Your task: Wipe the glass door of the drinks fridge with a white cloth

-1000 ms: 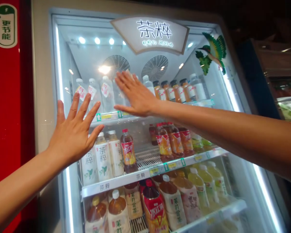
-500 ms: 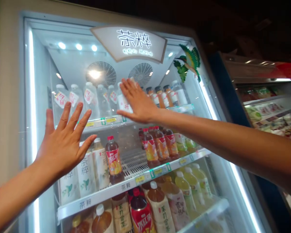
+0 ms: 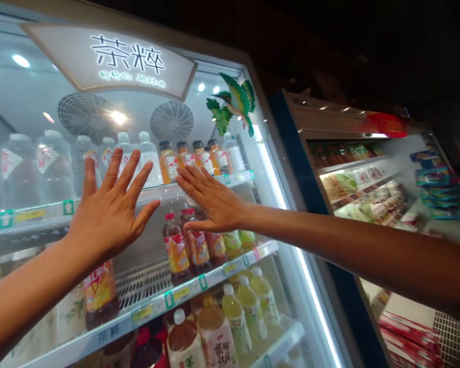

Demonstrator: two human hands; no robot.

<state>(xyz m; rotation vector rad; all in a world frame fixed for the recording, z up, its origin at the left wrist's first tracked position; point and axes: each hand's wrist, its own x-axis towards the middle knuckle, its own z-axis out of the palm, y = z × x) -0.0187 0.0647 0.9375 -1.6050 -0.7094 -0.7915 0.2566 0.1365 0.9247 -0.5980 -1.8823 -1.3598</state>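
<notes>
We face a lit fridge (image 3: 322, 271) at frame left, bottles (image 3: 177, 253) near centre, dark room (image 3: 329, 46) upper right. Our left hand (image 3: 103, 212) is splayed wide, our right hand (image 3: 214, 202) flat, narrower; whether either touches the fridge, we cannot tell.

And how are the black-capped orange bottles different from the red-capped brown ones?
The black-capped orange bottles are labelled in white and red; the red-capped brown bottles in red and yellow. The black-capped bottles stand higher up, the red-capped ones one level below. Both stand upright inside the lit, glass-fronted cooler.
</notes>
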